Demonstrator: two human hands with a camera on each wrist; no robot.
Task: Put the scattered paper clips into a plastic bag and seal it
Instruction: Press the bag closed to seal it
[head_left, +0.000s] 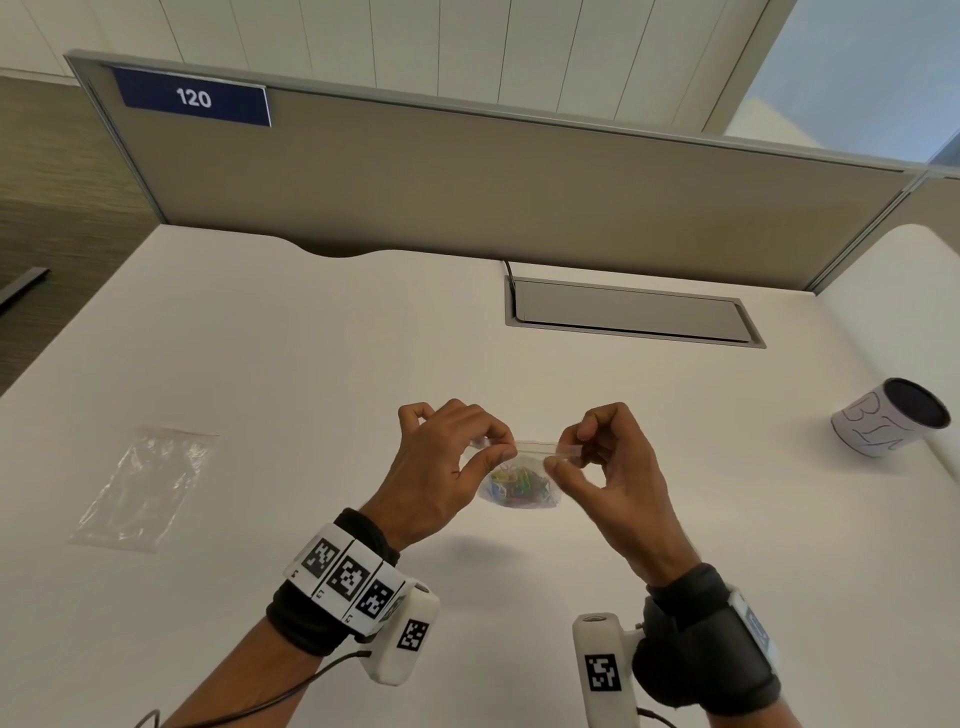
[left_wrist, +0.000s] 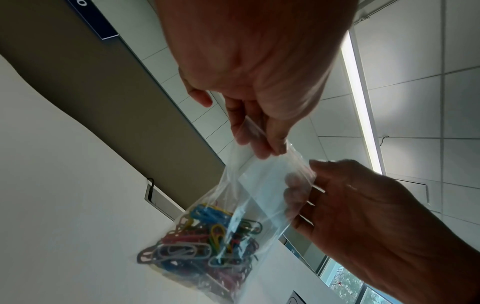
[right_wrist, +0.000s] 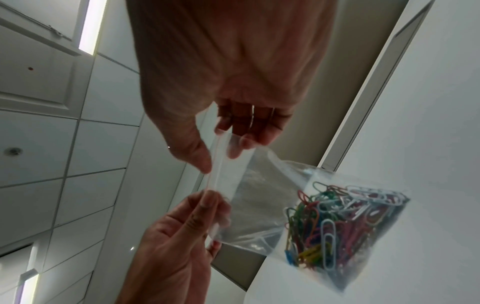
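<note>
A small clear zip bag hangs above the white desk, held up between both hands. Several coloured paper clips fill its bottom. My left hand pinches the left end of the bag's top strip between thumb and forefinger. My right hand pinches the right end the same way. The left wrist view shows the left hand on the strip, the bag and the clips. The right wrist view shows the right hand pinching the red-lined strip, with the clips below.
A second, empty clear bag lies flat on the desk at the left. A white cup with a dark inside stands at the right edge. A grey cable hatch sits near the back, in front of a partition.
</note>
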